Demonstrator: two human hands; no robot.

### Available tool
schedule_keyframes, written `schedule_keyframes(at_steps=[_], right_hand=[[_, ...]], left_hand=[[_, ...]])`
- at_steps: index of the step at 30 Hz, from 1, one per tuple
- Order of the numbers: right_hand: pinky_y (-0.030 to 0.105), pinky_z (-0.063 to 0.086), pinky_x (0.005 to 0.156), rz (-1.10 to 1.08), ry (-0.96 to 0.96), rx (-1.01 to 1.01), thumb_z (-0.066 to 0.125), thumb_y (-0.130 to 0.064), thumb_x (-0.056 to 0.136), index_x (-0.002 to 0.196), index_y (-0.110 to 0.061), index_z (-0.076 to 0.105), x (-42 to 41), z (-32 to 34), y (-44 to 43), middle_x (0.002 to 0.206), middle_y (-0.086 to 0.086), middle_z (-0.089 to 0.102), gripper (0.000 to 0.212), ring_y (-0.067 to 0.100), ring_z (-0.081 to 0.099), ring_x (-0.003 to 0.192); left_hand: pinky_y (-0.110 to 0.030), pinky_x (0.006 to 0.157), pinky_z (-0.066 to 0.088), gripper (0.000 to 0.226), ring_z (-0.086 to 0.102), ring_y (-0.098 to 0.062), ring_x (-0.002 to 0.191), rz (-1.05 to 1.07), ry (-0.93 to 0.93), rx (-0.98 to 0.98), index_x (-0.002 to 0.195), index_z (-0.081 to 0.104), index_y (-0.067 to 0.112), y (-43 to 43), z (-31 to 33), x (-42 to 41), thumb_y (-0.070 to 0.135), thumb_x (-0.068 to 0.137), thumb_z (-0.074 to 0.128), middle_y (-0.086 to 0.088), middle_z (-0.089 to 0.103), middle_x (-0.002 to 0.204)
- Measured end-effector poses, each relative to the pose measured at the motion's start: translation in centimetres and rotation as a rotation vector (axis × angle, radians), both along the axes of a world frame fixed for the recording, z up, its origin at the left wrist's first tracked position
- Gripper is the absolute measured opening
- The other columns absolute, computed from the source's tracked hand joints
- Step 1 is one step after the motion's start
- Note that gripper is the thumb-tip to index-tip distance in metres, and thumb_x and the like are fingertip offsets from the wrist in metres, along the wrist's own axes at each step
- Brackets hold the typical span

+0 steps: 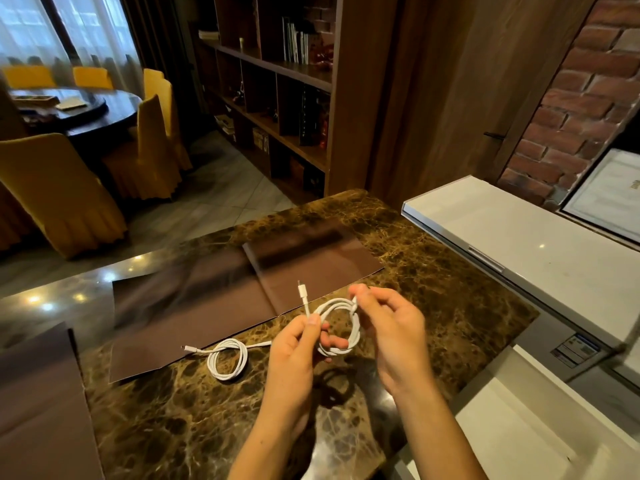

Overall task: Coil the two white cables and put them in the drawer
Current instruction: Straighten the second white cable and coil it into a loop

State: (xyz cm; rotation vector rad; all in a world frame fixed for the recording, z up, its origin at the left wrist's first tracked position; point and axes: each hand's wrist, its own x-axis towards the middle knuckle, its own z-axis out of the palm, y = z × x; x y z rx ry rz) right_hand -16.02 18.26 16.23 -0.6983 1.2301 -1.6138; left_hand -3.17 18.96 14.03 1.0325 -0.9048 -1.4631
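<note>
One white cable [227, 362] lies coiled on the marble counter [433, 292], its plug end pointing left onto a brown mat. A second white cable [351, 332] hangs as a coil in the air between my hands, above the counter. My left hand [294, 355] pinches that cable just below its plug, which sticks upward, and its lower fingers pass through the loop. My right hand [391, 327] pinches the top of the same coil between thumb and fingertips. No drawer is recognisable in view.
A brown mat [194, 306] covers the counter's middle and a brown box [38, 403] stands at the left edge. A white appliance [519, 237] sits at the right, white surfaces below it. Beyond the counter are yellow chairs, a round table and wooden bookshelves.
</note>
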Motion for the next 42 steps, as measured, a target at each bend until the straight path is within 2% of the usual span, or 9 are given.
schedule_keyframes(at_steps=[5, 13, 19, 24, 31, 33, 36, 39, 42], right_hand=[[0.043, 0.059, 0.092, 0.242, 0.077, 0.041, 0.071, -0.013, 0.091, 0.113, -0.014, 0.073, 1.4, -1.8, 0.4, 0.103, 0.011, 0.080, 0.022, 0.026, 0.075, 0.100], [0.038, 0.062, 0.083, 0.313, 0.229, 0.011, 0.068, -0.001, 0.092, 0.104, -0.010, 0.078, 5.2, -4.6, 0.3, 0.096, 0.010, 0.081, 0.017, 0.028, 0.078, 0.092], [0.022, 0.058, 0.069, 0.421, 0.371, 0.006, 0.070, 0.000, 0.090, 0.097, -0.014, 0.078, 9.7, -7.3, -0.3, 0.082, 0.002, 0.080, 0.018, 0.012, 0.075, 0.075], [0.046, 0.061, 0.077, 0.477, 0.606, 0.050, 0.075, -0.015, 0.088, 0.096, -0.020, 0.079, 12.8, -10.5, -2.1, 0.085, 0.002, 0.078, 0.010, 0.014, 0.071, 0.075], [0.023, 0.039, 0.078, 0.307, 1.040, 0.109, 0.075, -0.025, 0.087, 0.111, -0.017, 0.074, 13.4, -12.0, -4.9, 0.103, 0.002, 0.072, 0.025, 0.019, 0.065, 0.082], [0.029, 0.041, 0.084, 0.347, 1.091, 0.192, 0.073, -0.030, 0.088, 0.108, -0.015, 0.072, 13.6, -12.3, -5.4, 0.097, 0.002, 0.073, 0.025, 0.025, 0.066, 0.094], [0.036, 0.044, 0.086, 0.362, 1.064, 0.335, 0.067, -0.043, 0.089, 0.088, -0.017, 0.069, 13.8, -12.2, -5.9, 0.082, 0.000, 0.074, 0.026, 0.029, 0.066, 0.096], [0.035, 0.051, 0.082, 0.384, 0.986, 0.382, 0.066, -0.054, 0.086, 0.060, -0.016, 0.070, 13.8, -12.0, -6.0, 0.060, -0.002, 0.073, 0.047, 0.023, 0.073, 0.076], [0.043, 0.061, 0.078, 0.478, 0.799, 0.437, 0.077, -0.048, 0.080, 0.057, -0.019, 0.076, 14.4, -12.3, -5.9, 0.057, -0.001, 0.074, 0.037, 0.018, 0.075, 0.060]], left_hand=[[-0.017, 0.048, 0.049, 0.030, 0.068, -0.013, 0.060, 0.036, 0.191, 0.149, 0.100, 0.068, -0.002, 0.2, 0.0, 1.7, 0.017, 0.105, 0.046, -0.013, 0.074, 0.075], [-0.021, 0.052, 0.057, 0.023, 0.076, -0.018, 0.073, 0.138, 0.070, 0.156, 0.103, 0.077, 0.003, 1.4, -1.7, 6.4, 0.008, 0.100, 0.054, -0.018, 0.079, 0.094], [-0.025, 0.062, 0.061, 0.021, 0.077, -0.025, 0.085, 0.253, -0.063, 0.148, 0.109, 0.077, 0.009, 2.8, -4.0, 11.5, 0.001, 0.093, 0.066, -0.014, 0.081, 0.098], [-0.024, 0.059, 0.061, 0.021, 0.076, -0.019, 0.075, 0.418, -0.110, 0.188, 0.108, 0.076, 0.008, 3.8, -6.1, 16.3, -0.001, 0.094, 0.065, -0.012, 0.082, 0.093], [-0.023, 0.062, 0.060, 0.020, 0.072, -0.016, 0.076, 0.535, -0.231, 0.256, 0.103, 0.077, 0.020, 3.8, -9.6, 20.5, 0.004, 0.093, 0.068, -0.010, 0.081, 0.086], [-0.026, 0.065, 0.060, 0.020, 0.073, -0.016, 0.077, 0.535, -0.266, 0.265, 0.107, 0.077, 0.021, 3.4, -10.3, 20.8, 0.007, 0.094, 0.069, -0.013, 0.080, 0.087], [-0.032, 0.072, 0.063, 0.023, 0.077, -0.018, 0.081, 0.536, -0.287, 0.267, 0.102, 0.076, 0.031, 2.8, -10.9, 21.1, 0.011, 0.094, 0.070, -0.010, 0.081, 0.086], [-0.036, 0.077, 0.065, 0.023, 0.079, -0.021, 0.086, 0.543, -0.271, 0.295, 0.113, 0.075, 0.021, 2.4, -11.5, 21.4, 0.011, 0.093, 0.072, -0.008, 0.081, 0.089], [-0.036, 0.076, 0.065, 0.031, 0.079, -0.020, 0.090, 0.549, -0.236, 0.313, 0.122, 0.072, 0.012, 2.3, -11.9, 21.7, 0.011, 0.091, 0.074, -0.006, 0.081, 0.098]])
